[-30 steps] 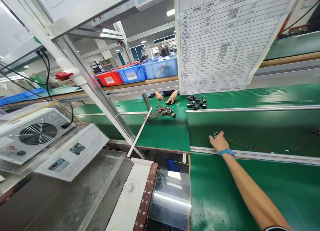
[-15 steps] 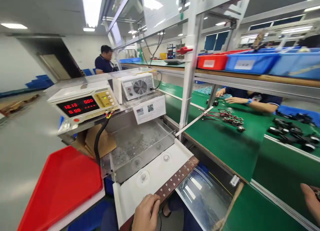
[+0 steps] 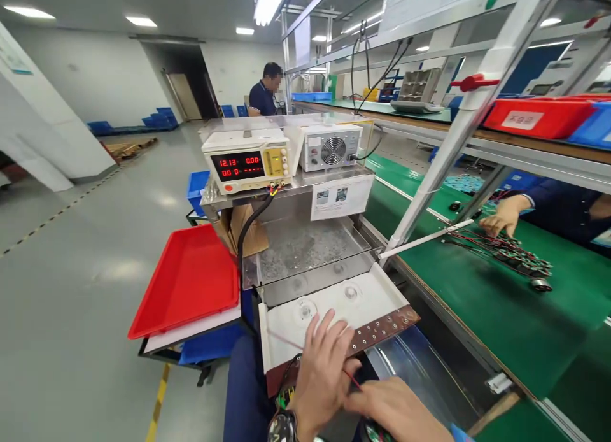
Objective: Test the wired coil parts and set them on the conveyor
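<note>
My left hand (image 3: 322,365), wearing a dark wristwatch (image 3: 282,425), reaches over the front edge of a white fixture plate (image 3: 329,305) with its fingers stretched out. Close on its right, my right hand (image 3: 394,404) is closed, its fingertips pinched on a thin red wire (image 3: 353,379) that runs toward my left thumb. A blurred thin wire also crosses the plate left of my left hand. Below the right hand shows a dark round part (image 3: 375,429), mostly covered. Some yellow and green piece with black wire (image 3: 286,394) lies beside the left wrist. A brown strip with metal studs (image 3: 382,330) edges the plate.
Behind the plate stands a power supply (image 3: 248,162) with red digits, beside a grey unit with a fan (image 3: 333,150). A red tray (image 3: 191,279) is at left. On the green bench (image 3: 477,302), a co-worker's hand (image 3: 503,218) touches a cluster of wired parts (image 3: 520,260). A white bar (image 3: 424,239) juts over the bench edge.
The view has turned left. My right hand has come from the far right to beside my left hand, and a red wire shows between them. The co-worker's hand has moved onto the wired parts.
</note>
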